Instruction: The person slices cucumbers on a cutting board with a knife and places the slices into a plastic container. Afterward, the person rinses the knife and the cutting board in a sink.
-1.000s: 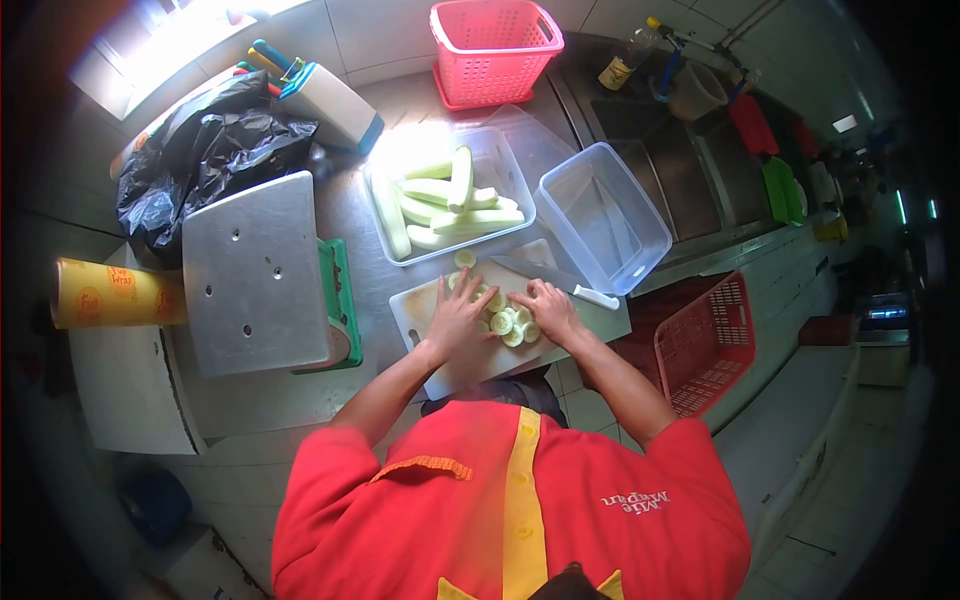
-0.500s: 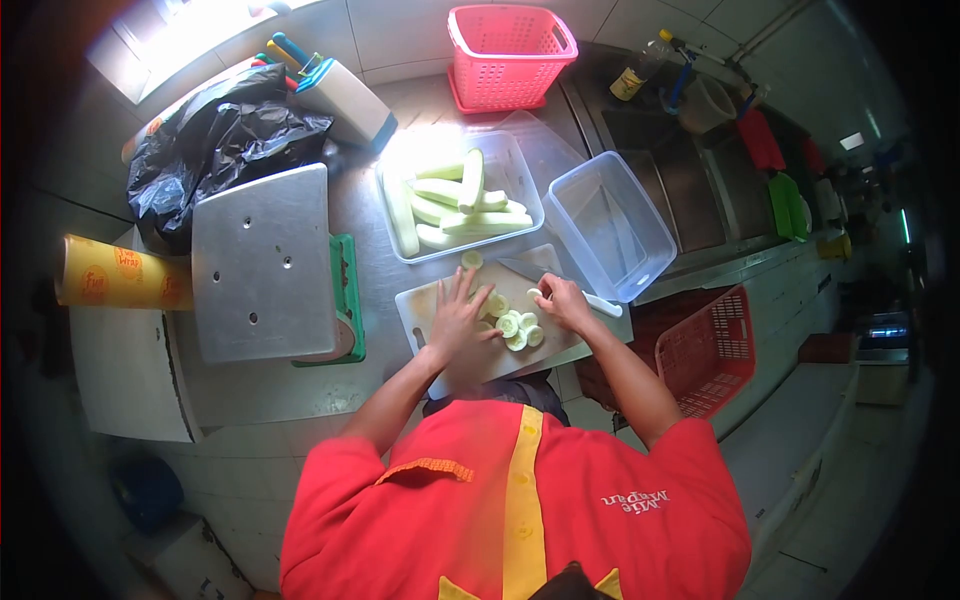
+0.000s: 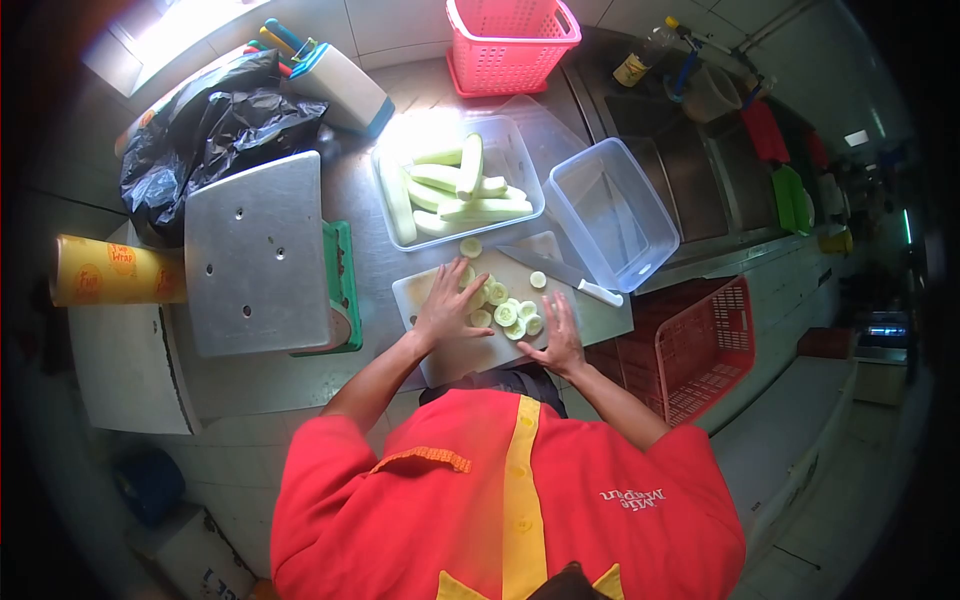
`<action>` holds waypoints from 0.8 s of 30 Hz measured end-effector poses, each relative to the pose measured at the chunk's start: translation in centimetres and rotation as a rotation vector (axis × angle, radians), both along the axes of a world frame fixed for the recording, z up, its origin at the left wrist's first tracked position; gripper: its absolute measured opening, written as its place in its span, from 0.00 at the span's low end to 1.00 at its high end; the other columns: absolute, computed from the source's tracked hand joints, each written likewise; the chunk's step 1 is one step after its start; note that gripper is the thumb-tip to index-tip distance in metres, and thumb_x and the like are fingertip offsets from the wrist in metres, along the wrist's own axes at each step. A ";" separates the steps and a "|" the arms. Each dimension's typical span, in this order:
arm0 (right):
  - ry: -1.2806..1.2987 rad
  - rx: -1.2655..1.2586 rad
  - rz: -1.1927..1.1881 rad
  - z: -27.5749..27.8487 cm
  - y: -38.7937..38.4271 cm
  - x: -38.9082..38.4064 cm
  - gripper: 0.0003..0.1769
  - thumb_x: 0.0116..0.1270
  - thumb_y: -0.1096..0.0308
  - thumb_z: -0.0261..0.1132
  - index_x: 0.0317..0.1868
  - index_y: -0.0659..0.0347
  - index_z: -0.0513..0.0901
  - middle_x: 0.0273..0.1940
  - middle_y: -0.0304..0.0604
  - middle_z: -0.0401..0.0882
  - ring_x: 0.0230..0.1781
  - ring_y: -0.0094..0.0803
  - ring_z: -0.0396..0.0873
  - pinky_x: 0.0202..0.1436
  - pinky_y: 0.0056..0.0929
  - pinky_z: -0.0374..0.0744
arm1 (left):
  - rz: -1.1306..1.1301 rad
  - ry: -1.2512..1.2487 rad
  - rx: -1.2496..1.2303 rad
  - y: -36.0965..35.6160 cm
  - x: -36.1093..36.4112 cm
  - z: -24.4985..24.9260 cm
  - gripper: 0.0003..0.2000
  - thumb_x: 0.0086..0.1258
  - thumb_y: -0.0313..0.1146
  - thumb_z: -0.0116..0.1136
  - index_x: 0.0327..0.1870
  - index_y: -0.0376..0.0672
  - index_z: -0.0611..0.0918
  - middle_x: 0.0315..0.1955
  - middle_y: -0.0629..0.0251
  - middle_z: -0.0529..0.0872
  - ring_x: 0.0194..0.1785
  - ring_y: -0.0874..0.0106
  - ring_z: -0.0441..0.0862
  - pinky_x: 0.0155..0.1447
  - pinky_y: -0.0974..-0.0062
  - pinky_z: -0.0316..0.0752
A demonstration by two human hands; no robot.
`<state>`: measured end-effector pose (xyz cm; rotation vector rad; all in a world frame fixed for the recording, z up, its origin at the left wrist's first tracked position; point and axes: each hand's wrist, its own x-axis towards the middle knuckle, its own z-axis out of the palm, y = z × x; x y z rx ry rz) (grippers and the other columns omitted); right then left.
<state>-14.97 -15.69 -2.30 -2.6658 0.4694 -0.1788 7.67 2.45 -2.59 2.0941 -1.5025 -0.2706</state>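
Round slices of peeled cucumber (image 3: 506, 314) lie loosely heaped on a white cutting board (image 3: 420, 290). My left hand (image 3: 447, 305) rests at the left of the heap, fingers spread, touching some slices. On the right side my right hand (image 3: 560, 340) is open over the board, thumb toward the slices and fingers stretched out. A knife (image 3: 600, 292) with a white handle lies across the board's far right part, untouched. One slice (image 3: 538, 279) sits apart beside the blade, and another (image 3: 470, 247) is near the board's far edge.
Behind the board a clear plastic container (image 3: 385, 215) holds several peeled cucumbers (image 3: 470, 175). Another clear container (image 3: 625, 215) stands to its right. A scale (image 3: 255, 260) is at the left, near a knife block (image 3: 345, 90). A red crate (image 3: 705, 350) sits lower right.
My right hand has moved back toward me and opened, leaving a slice near the blade. My left hand has shifted slightly left, still spread beside the slices. The knife stays on the board.
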 end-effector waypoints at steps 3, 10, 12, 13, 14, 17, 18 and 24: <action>-0.079 0.026 0.121 0.1 1.6 2.4 0.59 0.53 0.39 0.75 0.78 0.57 0.58 0.74 0.66 0.54 0.78 0.61 0.53 0.79 0.57 0.56 | 0.006 0.035 -0.020 -0.1 -0.1 -0.1 0.53 0.48 0.67 0.73 0.76 0.52 0.67 0.75 0.44 0.56 0.79 0.43 0.53 0.80 0.44 0.49; -0.178 0.028 0.338 -1.2 0.6 7.8 0.57 0.47 0.46 0.79 0.76 0.55 0.63 0.72 0.59 0.63 0.73 0.55 0.63 0.76 0.54 0.62 | -0.064 0.029 -0.050 -0.5 0.9 -0.3 0.46 0.48 0.56 0.75 0.71 0.50 0.73 0.71 0.47 0.64 0.77 0.46 0.57 0.77 0.48 0.57; -0.189 0.055 0.376 -1.2 0.4 8.3 0.55 0.47 0.47 0.79 0.74 0.55 0.65 0.70 0.57 0.66 0.71 0.54 0.66 0.74 0.52 0.65 | -0.069 0.033 -0.070 -0.5 1.0 -1.2 0.43 0.49 0.54 0.75 0.69 0.49 0.75 0.69 0.50 0.67 0.75 0.47 0.60 0.76 0.49 0.59; -0.191 0.058 0.388 -1.3 0.2 8.4 0.51 0.47 0.50 0.79 0.72 0.55 0.69 0.68 0.56 0.68 0.69 0.53 0.68 0.71 0.51 0.67 | -0.068 -0.012 -0.059 -0.5 1.1 -1.3 0.41 0.47 0.53 0.76 0.66 0.48 0.76 0.67 0.52 0.69 0.73 0.49 0.63 0.74 0.50 0.61; -0.192 0.061 0.398 -1.4 0.1 8.4 0.47 0.47 0.53 0.79 0.69 0.55 0.72 0.65 0.54 0.70 0.66 0.51 0.70 0.69 0.49 0.70 | -0.069 -0.056 -0.048 -0.5 1.1 -1.4 0.39 0.45 0.52 0.77 0.62 0.48 0.78 0.64 0.55 0.71 0.70 0.51 0.65 0.72 0.51 0.64; -0.205 0.033 0.437 -1.7 -1.1 8.6 0.40 0.48 0.58 0.79 0.63 0.53 0.76 0.62 0.52 0.72 0.61 0.50 0.74 0.64 0.49 0.73 | 0.001 -0.076 -0.070 -0.6 0.8 -1.5 0.34 0.46 0.47 0.78 0.57 0.47 0.80 0.58 0.58 0.75 0.66 0.54 0.69 0.67 0.53 0.67; -0.200 0.037 0.437 -1.9 -1.2 8.5 0.40 0.48 0.58 0.79 0.63 0.53 0.76 0.62 0.52 0.72 0.61 0.50 0.74 0.64 0.49 0.73 | 0.002 -0.070 -0.067 -0.4 0.4 -1.4 0.34 0.46 0.47 0.78 0.57 0.47 0.80 0.58 0.58 0.75 0.66 0.54 0.69 0.67 0.53 0.67; -0.201 0.050 0.413 -0.8 -1.0 9.4 0.31 0.50 0.61 0.78 0.56 0.52 0.79 0.57 0.50 0.74 0.52 0.49 0.79 0.55 0.46 0.79 | 0.167 -0.053 -0.134 -0.2 -0.4 -1.2 0.28 0.47 0.40 0.78 0.51 0.47 0.81 0.51 0.61 0.80 0.57 0.56 0.75 0.61 0.56 0.71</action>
